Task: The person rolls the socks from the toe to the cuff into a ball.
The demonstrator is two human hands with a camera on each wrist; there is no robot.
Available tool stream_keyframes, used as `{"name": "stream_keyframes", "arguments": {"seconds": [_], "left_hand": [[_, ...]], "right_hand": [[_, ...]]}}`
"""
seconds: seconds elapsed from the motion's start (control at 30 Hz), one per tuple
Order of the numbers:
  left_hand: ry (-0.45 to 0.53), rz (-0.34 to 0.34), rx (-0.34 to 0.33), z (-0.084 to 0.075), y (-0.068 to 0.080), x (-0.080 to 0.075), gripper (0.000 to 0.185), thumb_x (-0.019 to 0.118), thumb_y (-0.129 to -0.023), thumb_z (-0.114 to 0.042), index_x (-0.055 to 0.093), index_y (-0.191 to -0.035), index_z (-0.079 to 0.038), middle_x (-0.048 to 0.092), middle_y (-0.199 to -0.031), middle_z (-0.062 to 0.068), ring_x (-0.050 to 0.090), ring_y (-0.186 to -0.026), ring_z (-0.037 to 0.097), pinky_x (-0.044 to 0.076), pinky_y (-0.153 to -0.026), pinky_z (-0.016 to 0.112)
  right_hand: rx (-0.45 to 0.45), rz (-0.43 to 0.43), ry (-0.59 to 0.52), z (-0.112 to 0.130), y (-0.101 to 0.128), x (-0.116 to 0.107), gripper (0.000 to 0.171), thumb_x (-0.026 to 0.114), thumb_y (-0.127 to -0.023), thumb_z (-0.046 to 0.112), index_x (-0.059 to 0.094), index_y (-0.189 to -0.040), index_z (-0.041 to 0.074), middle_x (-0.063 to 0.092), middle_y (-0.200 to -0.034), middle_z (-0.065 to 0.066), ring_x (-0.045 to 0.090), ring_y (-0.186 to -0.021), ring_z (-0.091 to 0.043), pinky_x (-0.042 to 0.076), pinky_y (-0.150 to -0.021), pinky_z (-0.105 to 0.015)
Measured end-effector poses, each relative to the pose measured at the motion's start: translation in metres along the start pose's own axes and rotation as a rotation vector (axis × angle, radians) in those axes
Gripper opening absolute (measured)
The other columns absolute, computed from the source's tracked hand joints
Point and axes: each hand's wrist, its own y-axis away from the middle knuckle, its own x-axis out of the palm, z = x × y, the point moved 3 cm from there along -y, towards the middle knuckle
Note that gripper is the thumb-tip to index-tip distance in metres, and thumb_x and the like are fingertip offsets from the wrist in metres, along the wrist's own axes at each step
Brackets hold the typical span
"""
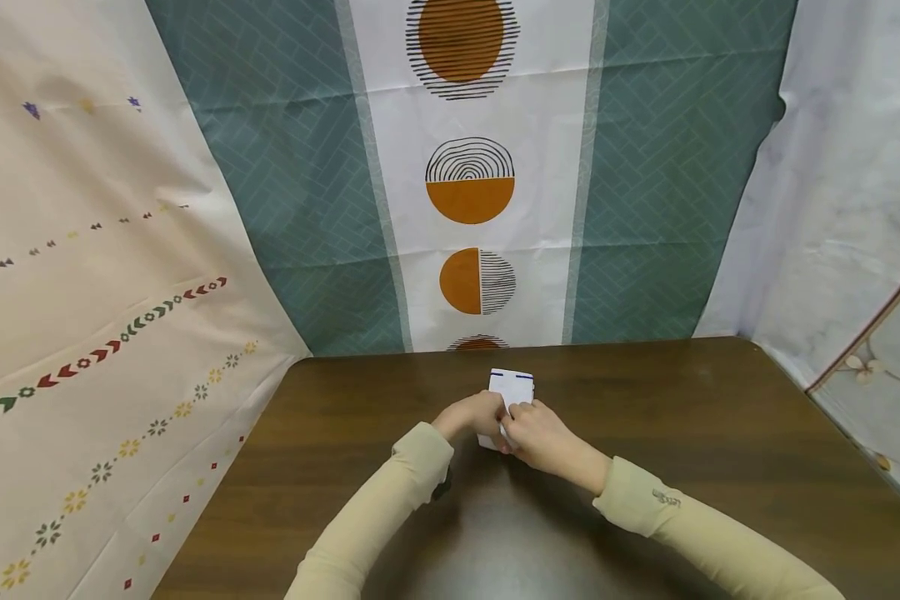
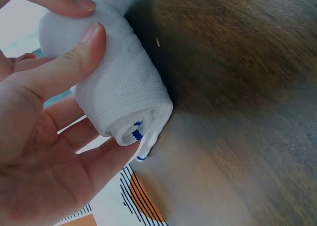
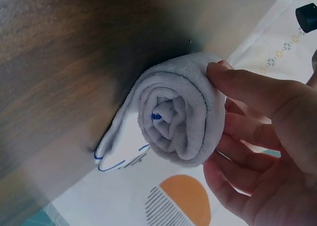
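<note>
A white towel (image 1: 512,386) with dark blue stripes near its end is partly rolled up on the brown table. Its far end lies flat beyond the hands in the head view. My left hand (image 1: 477,413) holds the left end of the towel roll (image 2: 124,72), thumb on top and fingers curled round the far side. From the right, my right hand (image 1: 546,435) grips the other end. The right wrist view shows that end as a spiral (image 3: 173,119), with the right thumb (image 3: 247,84) on its edge and the fingers around its side.
The dark wooden table (image 1: 360,400) runs back to a green and white patterned cloth (image 1: 307,167). Patterned cream fabric (image 1: 82,292) hangs at the left, marbled fabric (image 1: 847,208) at the right. A dark cylindrical piece (image 3: 307,18) shows in the right wrist view.
</note>
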Motion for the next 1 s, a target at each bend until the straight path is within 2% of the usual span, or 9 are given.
{"name": "stream_keyframes", "arguments": {"seconds": [0.17,0.33,0.43,0.53,0.6,0.67,0.73,0.87,1.0], "left_hand": [[0.068,0.04,0.016,0.001,-0.003,-0.004,0.023,0.087,-0.069,-0.014,0.066,-0.061,-0.008,0.043,-0.052,-0.009,0.036,-0.056,0.008,0.034,-0.052,0.019],[0.218,0.118,0.028,0.008,-0.007,-0.004,0.019,0.08,-0.075,-0.006,0.063,-0.068,-0.007,0.042,-0.057,-0.008,0.033,-0.056,0.007,0.032,-0.053,0.019],[0.29,0.198,0.059,0.009,-0.009,-0.002,0.012,0.073,-0.081,-0.001,0.062,-0.077,0.001,0.043,-0.063,-0.006,0.035,-0.059,0.007,0.033,-0.056,0.019],[0.311,0.285,0.052,0.007,-0.008,0.0,0.014,0.064,-0.089,-0.004,0.062,-0.099,0.005,0.057,-0.085,0.001,0.047,-0.078,0.009,0.042,-0.072,0.021],[0.3,0.31,-0.007,0.008,-0.006,0.001,0.027,0.061,-0.093,-0.012,0.057,-0.114,0.004,0.055,-0.111,0.01,0.048,-0.099,0.015,0.042,-0.089,0.028],[0.19,0.302,-0.059,0.008,-0.003,0.001,0.042,0.059,-0.095,-0.021,0.049,-0.131,-0.002,0.044,-0.134,0.014,0.04,-0.119,0.02,0.036,-0.103,0.036],[0.049,0.258,-0.104,0.008,-0.002,0.003,0.055,0.062,-0.091,-0.028,0.043,-0.138,-0.007,0.035,-0.142,0.016,0.034,-0.125,0.025,0.033,-0.106,0.042],[-0.176,0.143,-0.128,0.001,-0.002,0.007,0.065,0.07,-0.084,-0.029,0.039,-0.137,-0.008,0.039,-0.131,0.016,0.035,-0.112,0.026,0.037,-0.095,0.037],[-0.262,0.053,-0.12,-0.011,-0.003,0.011,0.058,0.07,-0.084,-0.028,0.042,-0.127,-0.002,0.04,-0.119,0.015,0.033,-0.107,0.025,0.034,-0.089,0.032]], "right_hand": [[-0.007,0.02,0.03,-0.003,-0.005,0.0,0.038,0.089,-0.062,0.031,0.066,-0.083,0.008,0.06,-0.073,-0.004,0.058,-0.065,-0.018,0.043,-0.058,-0.03],[0.008,0.024,-0.088,-0.014,-0.012,0.002,0.036,0.089,-0.062,0.033,0.066,-0.079,0.01,0.058,-0.068,-0.003,0.055,-0.058,-0.016,0.045,-0.055,-0.031],[0.011,0.067,-0.16,-0.02,-0.015,0.005,0.035,0.088,-0.064,0.033,0.066,-0.078,0.01,0.058,-0.068,-0.003,0.051,-0.056,-0.014,0.045,-0.053,-0.031],[0.042,0.122,-0.24,-0.026,-0.017,0.007,0.033,0.087,-0.064,0.031,0.066,-0.077,0.009,0.057,-0.069,-0.002,0.047,-0.057,-0.012,0.043,-0.054,-0.03],[0.073,0.16,-0.294,-0.03,-0.018,0.009,0.033,0.087,-0.064,0.029,0.066,-0.078,0.008,0.056,-0.07,-0.002,0.044,-0.058,-0.011,0.041,-0.055,-0.03],[0.097,0.19,-0.346,-0.033,-0.019,0.011,0.03,0.086,-0.065,0.025,0.066,-0.079,0.008,0.056,-0.071,-0.001,0.044,-0.06,-0.011,0.04,-0.056,-0.029],[0.111,0.22,-0.389,-0.036,-0.021,0.012,0.027,0.085,-0.066,0.023,0.067,-0.079,0.008,0.058,-0.072,0.0,0.046,-0.062,-0.012,0.041,-0.057,-0.029],[0.14,0.298,-0.468,-0.042,-0.025,0.017,0.015,0.08,-0.07,0.015,0.069,-0.078,0.01,0.062,-0.07,0.001,0.048,-0.063,-0.012,0.043,-0.059,-0.03],[0.181,0.375,-0.546,-0.051,-0.029,0.02,0.008,0.076,-0.072,0.01,0.07,-0.077,0.01,0.061,-0.067,0.005,0.043,-0.061,-0.012,0.04,-0.06,-0.03]]}}
